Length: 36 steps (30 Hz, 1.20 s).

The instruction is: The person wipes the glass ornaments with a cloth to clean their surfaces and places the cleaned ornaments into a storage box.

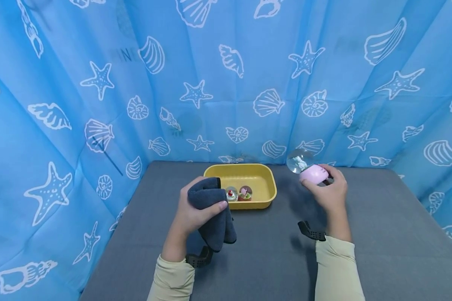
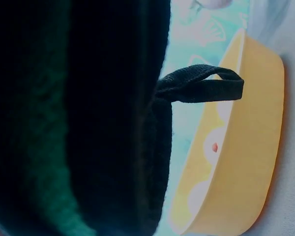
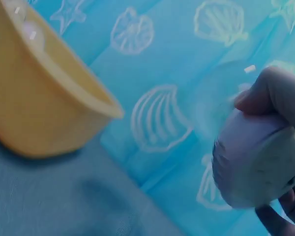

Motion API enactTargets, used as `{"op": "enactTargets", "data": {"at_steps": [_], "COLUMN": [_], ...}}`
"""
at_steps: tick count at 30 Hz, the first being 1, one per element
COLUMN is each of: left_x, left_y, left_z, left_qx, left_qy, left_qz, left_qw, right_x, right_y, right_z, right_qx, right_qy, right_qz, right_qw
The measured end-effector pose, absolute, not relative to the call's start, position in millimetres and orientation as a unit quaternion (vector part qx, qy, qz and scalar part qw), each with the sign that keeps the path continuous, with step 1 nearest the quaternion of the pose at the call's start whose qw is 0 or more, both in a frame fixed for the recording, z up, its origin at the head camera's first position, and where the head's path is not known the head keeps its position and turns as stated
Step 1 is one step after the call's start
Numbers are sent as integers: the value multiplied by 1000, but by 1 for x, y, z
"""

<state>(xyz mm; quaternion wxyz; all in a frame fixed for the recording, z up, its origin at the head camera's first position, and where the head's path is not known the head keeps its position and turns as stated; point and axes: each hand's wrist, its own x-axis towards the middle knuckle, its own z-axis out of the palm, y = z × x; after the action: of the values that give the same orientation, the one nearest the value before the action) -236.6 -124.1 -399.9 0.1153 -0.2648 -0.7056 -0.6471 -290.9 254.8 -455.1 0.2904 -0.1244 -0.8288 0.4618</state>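
Observation:
In my right hand (image 1: 329, 192) I grip a snow globe (image 1: 314, 174) by its pink base, tilted so the clear ball points up and to the left. A small white figure sits inside the ball. The right wrist view shows the thumb on the base (image 3: 255, 157) and its pale underside. My left hand (image 1: 192, 213) holds a folded dark blue cloth (image 1: 212, 213), thumb across its front. A loop (image 2: 206, 88) sticks out from the cloth's edge. Behind the cloth, two small globes, one with a red-and-white figure (image 1: 231, 194) and one with a pink figure (image 1: 245, 193), lie in a yellow tray (image 1: 261, 205).
The yellow tray stands near the back of the grey table (image 1: 263, 259), between my hands. A blue curtain (image 1: 226, 83) with white shells and starfish hangs behind and along the sides. Black straps with camera mounts (image 1: 312, 231) sit on both wrists.

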Motion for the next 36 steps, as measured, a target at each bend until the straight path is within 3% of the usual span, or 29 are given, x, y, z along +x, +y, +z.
{"op": "enactTargets", "data": {"at_steps": [18,36], "left_x": [-236,-237], "left_y": [-123,-123], "left_z": [-398,-399], "left_qx": [-272,-269], "left_qy": [-702,-701], "left_qz": [-648,-649], "left_qw": [114,118], "right_x": [-244,-227], "right_y": [201,168], "right_z": [-372,-351], "right_qx": [66,241], "right_qy": [-799,-747], "right_qz": [527,555], "right_qw": [282,277]}}
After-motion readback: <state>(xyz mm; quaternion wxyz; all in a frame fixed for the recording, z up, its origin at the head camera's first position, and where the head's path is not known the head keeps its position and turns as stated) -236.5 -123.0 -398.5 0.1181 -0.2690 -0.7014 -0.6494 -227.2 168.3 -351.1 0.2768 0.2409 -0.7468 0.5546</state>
